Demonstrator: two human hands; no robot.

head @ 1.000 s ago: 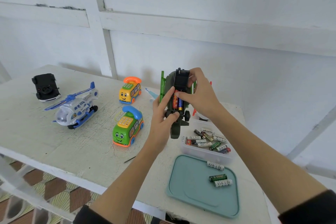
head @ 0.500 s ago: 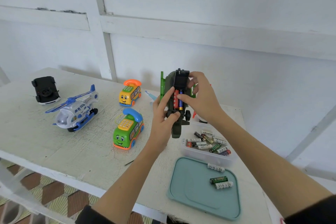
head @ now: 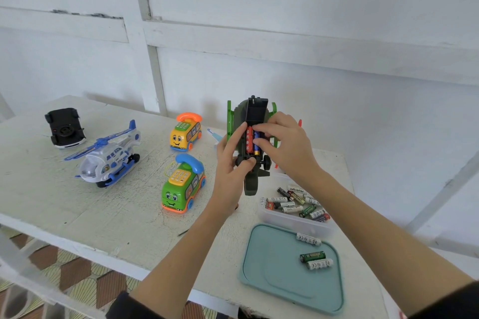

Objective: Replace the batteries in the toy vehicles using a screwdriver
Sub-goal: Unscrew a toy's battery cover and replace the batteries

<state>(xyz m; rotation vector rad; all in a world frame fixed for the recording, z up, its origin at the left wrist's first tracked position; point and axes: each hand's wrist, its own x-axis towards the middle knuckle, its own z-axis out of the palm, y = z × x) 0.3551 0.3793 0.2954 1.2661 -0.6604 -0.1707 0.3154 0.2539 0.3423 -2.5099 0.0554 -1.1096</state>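
A dark green toy helicopter [head: 255, 111] is held upright above the table, underside towards me, its battery bay open. A red battery [head: 249, 140] and a blue battery [head: 256, 146] sit side by side in the bay. My left hand [head: 230, 163] grips the toy's left side and lower body. My right hand [head: 285, 145] rests on the toy's right side, with its fingertips pressing on the blue battery. Part of a light blue tool [head: 215, 134] shows behind my left hand; no screwdriver can be told for certain.
On the white table [head: 77, 215] stand a white-blue helicopter [head: 108, 155], an overturned black car [head: 64, 127], a yellow phone bus [head: 185, 133] and a green phone bus [head: 182, 185]. A clear tub of batteries [head: 295, 203] and a teal lid [head: 274, 267] with three batteries lie at right.
My right hand's fingers have shifted down from the top of the bay onto the blue battery. The toy and my left hand have hardly moved.
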